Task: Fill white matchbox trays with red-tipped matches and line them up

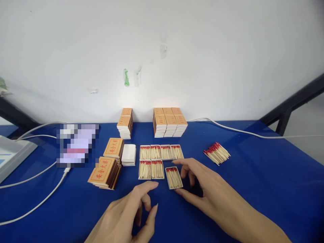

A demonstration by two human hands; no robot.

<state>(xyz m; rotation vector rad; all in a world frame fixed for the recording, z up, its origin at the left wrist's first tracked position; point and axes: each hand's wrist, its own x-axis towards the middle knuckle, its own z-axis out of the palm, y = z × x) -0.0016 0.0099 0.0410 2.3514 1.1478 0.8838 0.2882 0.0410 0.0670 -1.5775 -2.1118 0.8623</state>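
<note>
A white matchbox tray (174, 178) filled with red-tipped matches lies slightly turned on the blue table. My right hand (199, 184) reaches around it from the right, thumb at its near edge and index finger at its far edge. To the left of this tray hovers my left hand (131, 212), thumb and index finger apart with nothing between them. Just beyond, several more filled trays (157, 169) stand in two touching rows, the back row longer than the front one. A loose pile of matches (217, 153) lies farther right.
Orange matchbox sleeves (103, 170) are stacked at left, beside a stack of white trays (128, 154). Closed matchboxes stand by the wall in a narrow stack (124, 123) and a wider block (170, 122). A blurred-out device (78, 145) with a white cable (52, 199) lies far left.
</note>
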